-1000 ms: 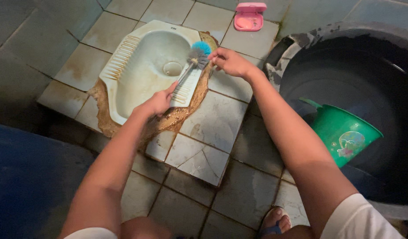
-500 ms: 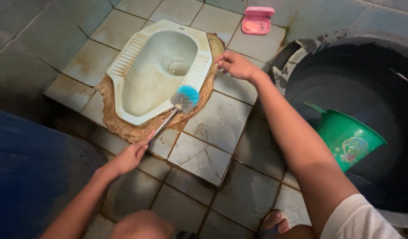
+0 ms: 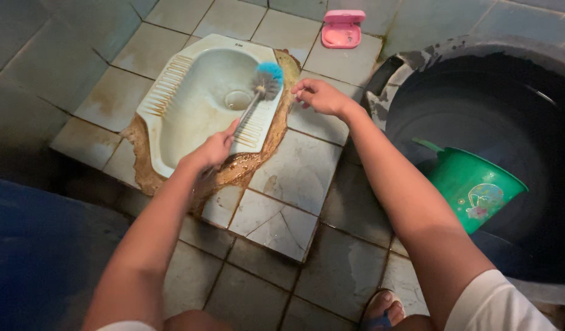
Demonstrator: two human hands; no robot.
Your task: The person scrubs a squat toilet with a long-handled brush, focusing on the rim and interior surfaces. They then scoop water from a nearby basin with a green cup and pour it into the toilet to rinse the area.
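Observation:
My left hand [image 3: 210, 151] grips the grey handle of a toilet brush [image 3: 265, 79] with a blue and grey bristle head. The head rests on the right foot tread of a white squat toilet pan [image 3: 187, 107] set into the tiled floor. My right hand [image 3: 320, 96] hovers just right of the pan's far right corner, fingers pinched together over a floor tile; whether it holds anything I cannot tell.
A pink soap dish [image 3: 343, 28] sits on the tile beyond the pan. A large dark water tub [image 3: 417, 61] stands at the right with a green dipper bucket [image 3: 472, 187] in it. A dark blue container [image 3: 37, 245] is at the lower left. My sandalled foot [image 3: 380, 309] shows below.
My left hand has pushed the brush forward again, from the pan's near right rim up to its far right tread. The right hand has barely moved.

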